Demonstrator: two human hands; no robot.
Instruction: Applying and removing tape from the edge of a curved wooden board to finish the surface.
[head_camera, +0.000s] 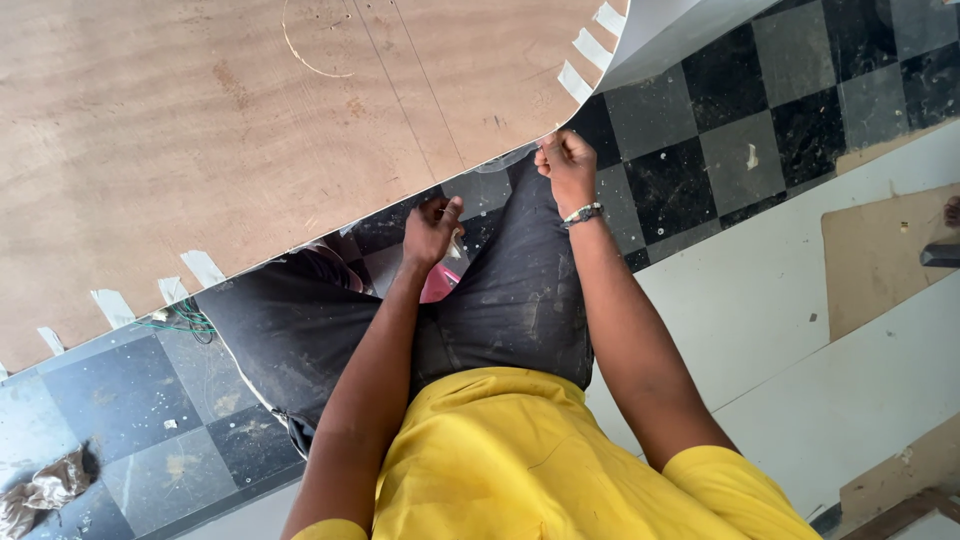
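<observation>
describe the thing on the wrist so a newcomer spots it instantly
Start at the large brown plywood sheet filling the upper left, and follow its lower edge right to the right hand gripping that edge. Just below this hand, a thin metal-linked bracelet circles the wrist. The left hand, resting lower by the dark trousers, has a bare wrist.

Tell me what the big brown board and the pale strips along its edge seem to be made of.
The big brown board looks like plywood: matte, unfinished, with faint wood grain and pencil lines. The pale strips along its edge look like paper masking tape, thin and slightly curling, though that's uncertain.
</observation>
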